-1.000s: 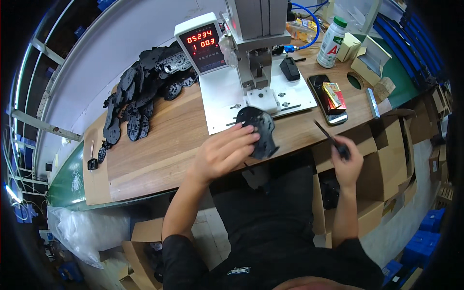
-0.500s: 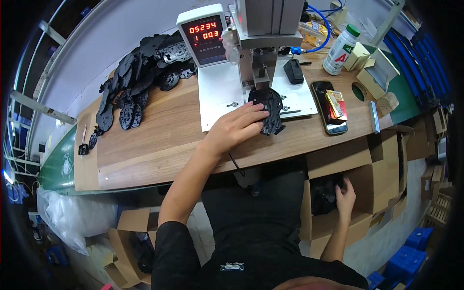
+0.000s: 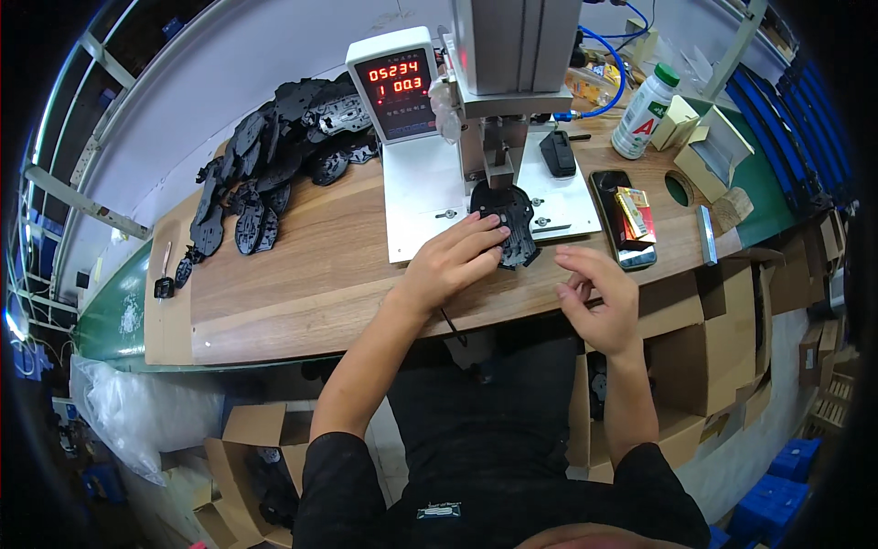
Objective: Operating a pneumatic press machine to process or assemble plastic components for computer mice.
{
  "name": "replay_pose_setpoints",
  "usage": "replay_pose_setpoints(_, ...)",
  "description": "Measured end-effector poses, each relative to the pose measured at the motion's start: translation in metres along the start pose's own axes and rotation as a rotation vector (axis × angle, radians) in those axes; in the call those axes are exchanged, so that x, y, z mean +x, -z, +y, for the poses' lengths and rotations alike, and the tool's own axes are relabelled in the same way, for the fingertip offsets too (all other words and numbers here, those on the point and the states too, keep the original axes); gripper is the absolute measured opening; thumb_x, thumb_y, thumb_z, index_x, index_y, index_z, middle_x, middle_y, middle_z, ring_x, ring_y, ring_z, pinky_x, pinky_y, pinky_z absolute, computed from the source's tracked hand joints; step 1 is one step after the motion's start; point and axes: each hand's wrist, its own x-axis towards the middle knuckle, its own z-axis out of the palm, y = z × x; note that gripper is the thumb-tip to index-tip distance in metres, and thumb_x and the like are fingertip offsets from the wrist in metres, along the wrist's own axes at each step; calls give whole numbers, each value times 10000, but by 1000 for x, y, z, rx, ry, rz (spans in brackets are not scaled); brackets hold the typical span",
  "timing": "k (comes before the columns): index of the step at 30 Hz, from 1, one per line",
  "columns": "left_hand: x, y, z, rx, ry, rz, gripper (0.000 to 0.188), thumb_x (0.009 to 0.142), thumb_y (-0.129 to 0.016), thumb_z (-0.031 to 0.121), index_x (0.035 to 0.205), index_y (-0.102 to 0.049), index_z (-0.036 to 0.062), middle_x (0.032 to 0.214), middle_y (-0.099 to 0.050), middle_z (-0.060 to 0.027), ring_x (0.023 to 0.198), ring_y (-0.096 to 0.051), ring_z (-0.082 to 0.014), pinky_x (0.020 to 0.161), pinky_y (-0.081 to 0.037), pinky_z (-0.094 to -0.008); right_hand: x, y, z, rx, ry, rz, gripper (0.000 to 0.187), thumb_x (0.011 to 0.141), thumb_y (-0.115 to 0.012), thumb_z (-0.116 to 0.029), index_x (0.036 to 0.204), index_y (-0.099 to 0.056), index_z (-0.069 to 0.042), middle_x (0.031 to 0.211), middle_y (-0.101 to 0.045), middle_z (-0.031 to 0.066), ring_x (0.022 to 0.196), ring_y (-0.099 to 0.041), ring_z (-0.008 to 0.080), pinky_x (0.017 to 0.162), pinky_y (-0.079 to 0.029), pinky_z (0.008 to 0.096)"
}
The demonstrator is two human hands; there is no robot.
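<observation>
A black moulded plastic part point(image 3: 514, 225) lies on the white base plate point(image 3: 412, 206) of a press, under its metal ram point(image 3: 500, 174). My left hand point(image 3: 455, 263) holds this part by its left side, fingers over its top; the thumb is hardly seen. Just in front of the base plate, above the table's front edge, hovers my right hand point(image 3: 599, 297). Its fingers are bent with a gap to the thumb, and nothing shows between them. It is near the part's lower right but apart from it.
A heap of similar black parts point(image 3: 261, 156) lies at the left, beside a display box point(image 3: 393, 82) with red digits. At right are a phone point(image 3: 637, 257) with small boxes on it, a white bottle point(image 3: 645, 114) and open cartons point(image 3: 681, 366) below the table edge.
My right hand has come up out of the carton at the lower right to the table's front edge. My left hand stays on the black part.
</observation>
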Motion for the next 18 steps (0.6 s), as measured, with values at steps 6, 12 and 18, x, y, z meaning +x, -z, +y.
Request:
replay_pose_setpoints(6, -9, 1, -11, 8, -35, -10, 96, 795, -669, 69, 885, -639, 54, 1176, -683, -108, 1149, -657, -307, 1002, -557, -441, 32, -22, 1, -145, 38, -225, 505, 800, -749, -72, 1285, -610, -66, 1351, -621, 107, 819, -719, 219, 701, -583, 307)
replay_pose_setpoints(12, -6, 13, -4, -38, 21, 48, 147, 782, -683, 73, 889, -584, 58, 1129, -643, -127, 1058, -662, -321, 933, -573, -428, 37, -51, 22, -485, 185, -221, 549, 732, -721, -62, 1269, -609, -86, 1330, -645, 89, 864, -726, 267, 707, -585, 357)
replay_pose_setpoints(18, -9, 7, -1, -81, 46, 111, 249, 753, -711, 27, 991, -636, 35, 1185, -632, -170, 1089, -640, -346, 898, -564, -402, 38, -47, 17, -476, 174, -182, 507, 704, -714, -26, 1200, -645, -102, 1248, -693, 79, 815, -729, 276, 693, -582, 354)
